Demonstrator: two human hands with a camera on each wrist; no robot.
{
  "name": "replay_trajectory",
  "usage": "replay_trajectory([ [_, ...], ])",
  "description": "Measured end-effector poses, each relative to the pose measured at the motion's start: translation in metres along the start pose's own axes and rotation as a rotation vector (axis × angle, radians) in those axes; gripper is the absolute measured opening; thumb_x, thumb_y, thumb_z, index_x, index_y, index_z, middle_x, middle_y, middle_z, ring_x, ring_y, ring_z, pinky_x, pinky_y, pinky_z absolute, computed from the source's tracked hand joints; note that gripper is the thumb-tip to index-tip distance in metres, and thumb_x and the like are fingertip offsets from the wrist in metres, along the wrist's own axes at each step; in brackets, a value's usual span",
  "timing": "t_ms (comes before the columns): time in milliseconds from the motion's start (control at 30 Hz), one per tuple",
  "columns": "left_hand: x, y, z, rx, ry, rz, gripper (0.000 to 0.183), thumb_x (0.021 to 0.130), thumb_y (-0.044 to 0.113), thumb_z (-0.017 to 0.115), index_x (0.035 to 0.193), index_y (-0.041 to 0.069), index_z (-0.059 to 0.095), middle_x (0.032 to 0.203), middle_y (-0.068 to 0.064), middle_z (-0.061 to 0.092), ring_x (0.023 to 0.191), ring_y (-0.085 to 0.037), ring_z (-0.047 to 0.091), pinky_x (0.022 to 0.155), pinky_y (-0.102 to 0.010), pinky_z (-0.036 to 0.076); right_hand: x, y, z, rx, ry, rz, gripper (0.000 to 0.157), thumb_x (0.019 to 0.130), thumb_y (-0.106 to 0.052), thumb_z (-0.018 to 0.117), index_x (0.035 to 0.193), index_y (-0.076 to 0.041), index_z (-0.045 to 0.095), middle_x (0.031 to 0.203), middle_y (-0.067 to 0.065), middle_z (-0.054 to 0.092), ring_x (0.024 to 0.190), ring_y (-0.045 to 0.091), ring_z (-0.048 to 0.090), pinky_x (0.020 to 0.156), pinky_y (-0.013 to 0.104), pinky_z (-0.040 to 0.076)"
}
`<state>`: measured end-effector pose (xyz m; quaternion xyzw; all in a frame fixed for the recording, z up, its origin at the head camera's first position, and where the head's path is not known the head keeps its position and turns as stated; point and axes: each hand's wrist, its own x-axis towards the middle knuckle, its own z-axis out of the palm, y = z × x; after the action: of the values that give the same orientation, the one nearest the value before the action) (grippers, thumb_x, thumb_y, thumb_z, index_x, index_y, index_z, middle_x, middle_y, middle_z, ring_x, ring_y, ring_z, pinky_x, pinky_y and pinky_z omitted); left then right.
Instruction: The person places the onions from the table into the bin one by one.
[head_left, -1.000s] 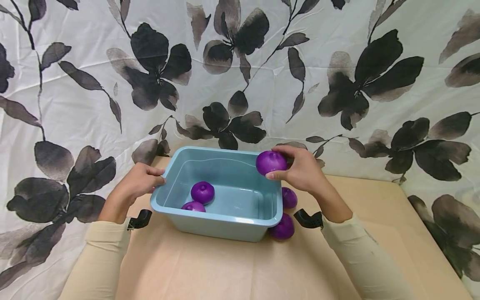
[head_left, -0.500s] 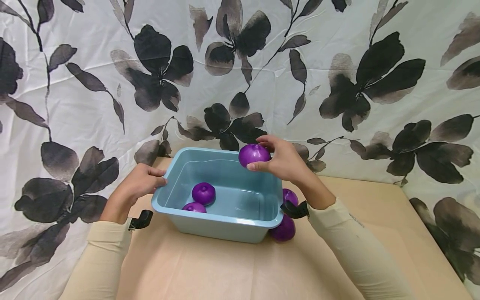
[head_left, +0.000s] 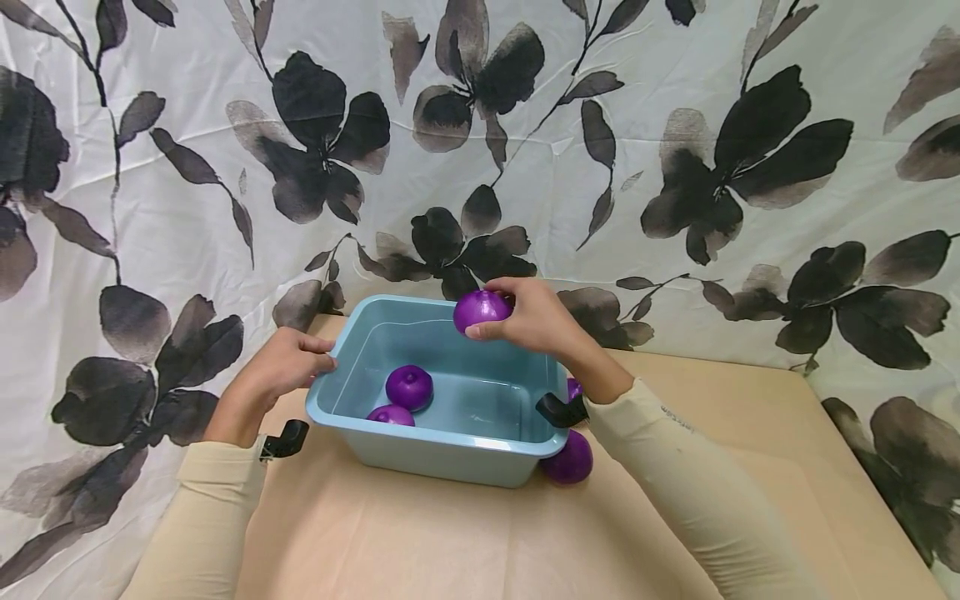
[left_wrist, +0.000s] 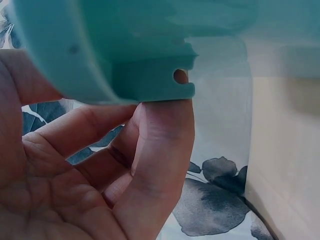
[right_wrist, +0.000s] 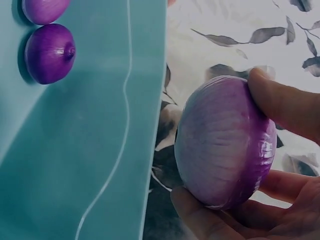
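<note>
My right hand [head_left: 536,315] holds a purple onion [head_left: 480,311] between thumb and fingers, above the far rim of a light blue plastic tub [head_left: 442,437]. In the right wrist view the held onion [right_wrist: 225,142] shows a pale, streaked side, with the thumb and fingers around it. At the tub's left end my left hand [head_left: 288,362] grips the rim; the left wrist view shows its fingers [left_wrist: 165,145] under the tub's lip. Inside the tub, one purple onion [head_left: 409,387] lies beside another onion [head_left: 392,415], partly hidden by the front wall.
To the right of the tub, an onion [head_left: 568,458] sits on the tan tabletop [head_left: 420,533]. Another onion [head_left: 573,388] there is mostly hidden behind my right wrist. A floral cloth [head_left: 562,192] hangs behind the table.
My right hand has carried the onion leftward from the tub's right corner along its far side. The left hand has stayed on the rim.
</note>
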<state>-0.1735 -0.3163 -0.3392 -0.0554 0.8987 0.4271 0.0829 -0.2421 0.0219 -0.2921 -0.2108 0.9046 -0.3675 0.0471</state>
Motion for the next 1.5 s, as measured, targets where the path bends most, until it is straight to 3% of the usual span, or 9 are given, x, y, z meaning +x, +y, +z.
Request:
replay_trajectory([
  [667, -0.003, 0.0, -0.001, -0.01, 0.003, 0.009, 0.046, 0.092, 0.01, 0.059, 0.134, -0.009, 0.054, 0.14, -0.029, 0.053, 0.108, -0.027, 0.066, 0.093, -0.05, 0.055, 0.021, 0.006, 0.032, -0.067, -0.062, -0.005, 0.077, 0.07, -0.039, 0.086, 0.135, -0.01, 0.058, 0.121, 0.011, 0.066, 0.106, 0.027, 0.062, 0.085, 0.038, 0.059],
  [1200, -0.002, 0.001, -0.001, -0.017, 0.004, 0.001, 0.047, 0.092, 0.011, 0.06, 0.134, -0.009, 0.054, 0.144, -0.026, 0.051, 0.113, -0.03, 0.064, 0.095, -0.051, 0.054, 0.033, 0.005, 0.055, -0.129, -0.196, 0.03, 0.075, 0.072, -0.033, 0.087, 0.138, -0.016, 0.057, 0.124, 0.014, 0.065, 0.106, 0.027, 0.062, 0.085, 0.037, 0.056],
  [1500, -0.001, 0.0, 0.0, -0.017, 0.004, 0.002, 0.046, 0.093, 0.011, 0.06, 0.134, -0.009, 0.054, 0.143, -0.028, 0.051, 0.112, -0.03, 0.065, 0.095, -0.051, 0.054, 0.039, 0.01, 0.063, -0.159, -0.23, 0.045, 0.069, 0.072, -0.032, 0.086, 0.131, -0.009, 0.06, 0.124, 0.013, 0.065, 0.107, 0.027, 0.061, 0.09, 0.039, 0.055],
])
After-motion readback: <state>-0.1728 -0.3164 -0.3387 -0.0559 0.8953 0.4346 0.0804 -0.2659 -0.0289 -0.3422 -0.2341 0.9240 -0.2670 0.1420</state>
